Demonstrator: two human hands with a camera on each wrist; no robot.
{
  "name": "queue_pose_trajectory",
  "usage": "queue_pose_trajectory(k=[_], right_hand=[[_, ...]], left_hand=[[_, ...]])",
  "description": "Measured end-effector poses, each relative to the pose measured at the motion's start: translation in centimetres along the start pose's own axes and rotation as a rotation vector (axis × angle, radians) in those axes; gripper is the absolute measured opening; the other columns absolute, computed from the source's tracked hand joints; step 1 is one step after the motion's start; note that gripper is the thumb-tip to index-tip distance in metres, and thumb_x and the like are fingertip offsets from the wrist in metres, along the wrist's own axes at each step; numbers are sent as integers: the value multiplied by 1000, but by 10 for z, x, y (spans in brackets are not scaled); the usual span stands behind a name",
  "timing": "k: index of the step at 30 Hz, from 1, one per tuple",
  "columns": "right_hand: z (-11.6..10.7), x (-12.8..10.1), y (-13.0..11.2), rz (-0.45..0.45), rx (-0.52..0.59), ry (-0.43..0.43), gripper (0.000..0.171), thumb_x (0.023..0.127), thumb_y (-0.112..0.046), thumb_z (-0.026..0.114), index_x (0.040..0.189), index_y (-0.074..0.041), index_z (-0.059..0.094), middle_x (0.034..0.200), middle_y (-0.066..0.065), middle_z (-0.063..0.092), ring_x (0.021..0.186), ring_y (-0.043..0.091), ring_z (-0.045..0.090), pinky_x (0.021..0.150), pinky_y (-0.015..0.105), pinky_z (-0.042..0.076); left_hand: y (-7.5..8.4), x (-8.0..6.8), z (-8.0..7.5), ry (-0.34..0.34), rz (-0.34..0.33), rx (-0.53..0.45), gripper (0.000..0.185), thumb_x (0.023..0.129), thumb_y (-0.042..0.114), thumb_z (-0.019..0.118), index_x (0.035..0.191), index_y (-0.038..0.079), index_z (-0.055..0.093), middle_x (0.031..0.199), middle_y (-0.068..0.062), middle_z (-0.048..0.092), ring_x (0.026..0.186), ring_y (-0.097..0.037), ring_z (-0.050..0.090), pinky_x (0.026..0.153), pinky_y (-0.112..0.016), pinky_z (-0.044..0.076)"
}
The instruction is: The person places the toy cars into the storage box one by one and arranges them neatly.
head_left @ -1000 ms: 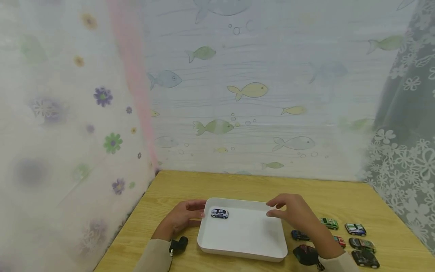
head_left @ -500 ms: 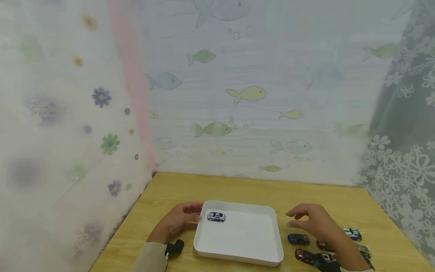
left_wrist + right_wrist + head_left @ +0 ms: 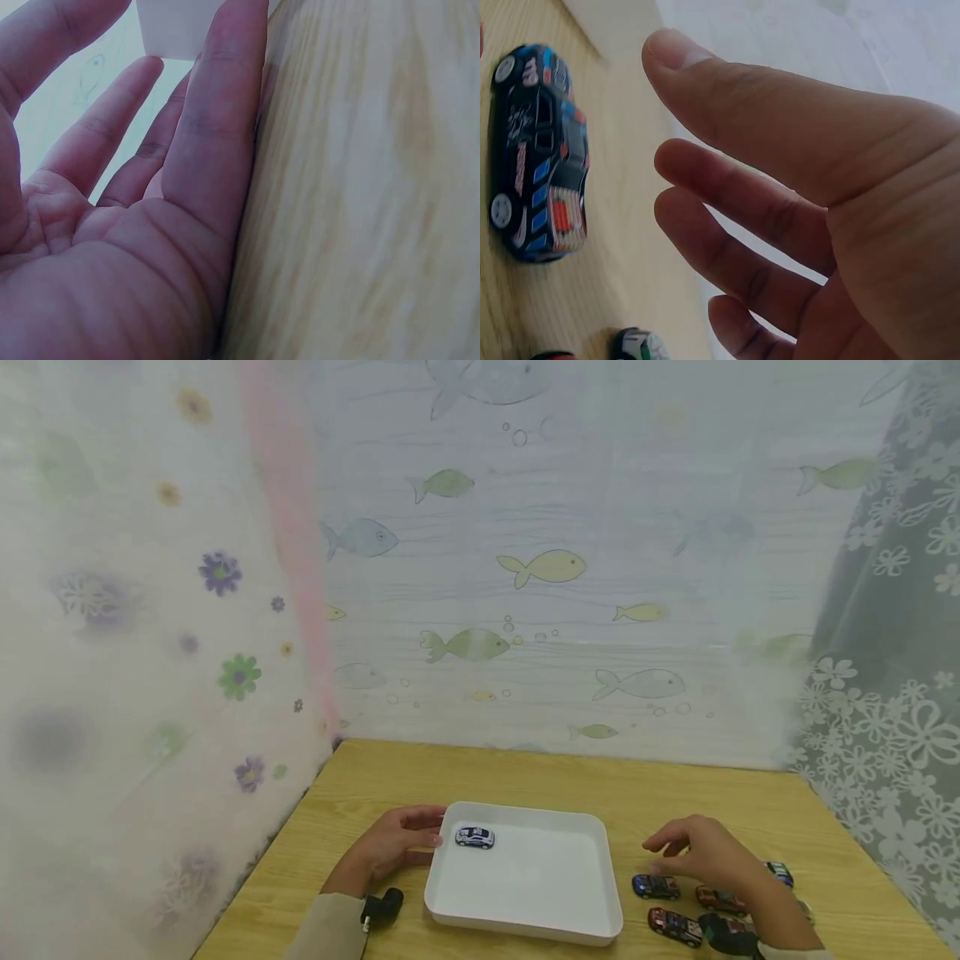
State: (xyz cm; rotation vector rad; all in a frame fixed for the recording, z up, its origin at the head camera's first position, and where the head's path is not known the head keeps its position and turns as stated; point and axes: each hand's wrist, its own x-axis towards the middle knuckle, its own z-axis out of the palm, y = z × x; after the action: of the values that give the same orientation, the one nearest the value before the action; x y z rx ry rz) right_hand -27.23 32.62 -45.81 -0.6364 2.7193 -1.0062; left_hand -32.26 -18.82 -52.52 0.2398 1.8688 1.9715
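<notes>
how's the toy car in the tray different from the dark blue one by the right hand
The white toy car sits inside the white tray, near its far-left corner; the dark blue toy car sits on the bare wooden table, right of the tray. The white car is pale with blue markings; the blue one is dark with red and light-blue patches. The left hand is nearest the white car, the right hand hovers over the blue one. Both stand on their wheels, unheld.

A tray [image 3: 525, 927] is set on the bench [image 3: 525, 777], with one toy car [image 3: 475, 837] in its far left corner. The left hand [image 3: 393, 843] is laid at the tray's left edge. More toy cars [image 3: 678, 910] are grouped right of the tray, beneath the right hand [image 3: 708, 856].
</notes>
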Motion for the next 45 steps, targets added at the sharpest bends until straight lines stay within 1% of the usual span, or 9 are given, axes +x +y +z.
queue_pose_trajectory(k=[4, 10, 15, 23, 32, 37, 41, 45], right_hand=[[0, 0, 5, 16, 37, -17, 35, 88, -27, 84, 116, -8, 78, 111, 10, 76, 83, 8, 67, 66, 25, 58], [2, 1, 12, 22, 50, -42, 34, 87, -25, 85, 114, -7, 78, 109, 11, 76, 77, 8, 66, 63, 27, 57], [2, 2, 14, 42, 60, -63, 36, 84, -26, 87, 114, -7, 78, 109, 11, 76, 80, 10, 68, 63, 27, 58], [3, 5, 13, 64, 50, -65, 37, 80, -25, 90, 111, -9, 79, 106, 8, 77, 82, 16, 71, 66, 27, 59], [7, 4, 15, 84, 65, -102, 37, 76, -20, 92, 108, -9, 80, 103, 5, 78, 84, 20, 71, 69, 28, 59], [7, 4, 14, 83, 50, -109, 38, 74, -20, 93, 108, -9, 80, 102, 4, 78, 85, 20, 71, 69, 28, 58], [6, 3, 15, 83, 25, -109, 40, 73, -21, 94, 109, -11, 80, 104, 3, 78, 87, 17, 70, 70, 27, 58], [4, 2, 15, 76, 19, -116, 44, 72, -22, 95, 111, -10, 79, 107, 4, 77, 88, 18, 69, 71, 27, 57]], left_hand=[[0, 1, -1, 2, -1, 6, 61, 93, 5, 76, 149, 1, 51, 150, -21, 54, 127, -27, 62, 98, -46, 60], [-1, 2, -1, 1, 1, 7, 61, 93, 5, 75, 149, 1, 52, 149, -21, 56, 126, -26, 63, 97, -46, 60], [-1, 2, -1, 2, 4, 9, 61, 94, 5, 75, 149, 1, 51, 149, -21, 55, 126, -26, 63, 98, -46, 60], [2, 3, -3, 8, 0, 9, 58, 94, 6, 75, 147, 4, 54, 146, -18, 59, 125, -26, 64, 97, -45, 60], [-2, 3, -4, 5, -9, 28, 59, 94, 10, 77, 148, 5, 54, 148, -17, 57, 126, -25, 63, 98, -45, 60], [-3, 2, -4, 2, -5, 24, 59, 93, 9, 77, 148, 4, 54, 148, -17, 57, 125, -25, 63, 97, -45, 60], [-3, 2, -4, 1, -4, 14, 60, 92, 8, 78, 148, 4, 54, 147, -18, 58, 125, -26, 64, 97, -45, 60], [-3, 2, -3, -1, -2, 4, 60, 92, 7, 77, 148, 4, 54, 146, -18, 59, 124, -26, 64, 97, -45, 60]])
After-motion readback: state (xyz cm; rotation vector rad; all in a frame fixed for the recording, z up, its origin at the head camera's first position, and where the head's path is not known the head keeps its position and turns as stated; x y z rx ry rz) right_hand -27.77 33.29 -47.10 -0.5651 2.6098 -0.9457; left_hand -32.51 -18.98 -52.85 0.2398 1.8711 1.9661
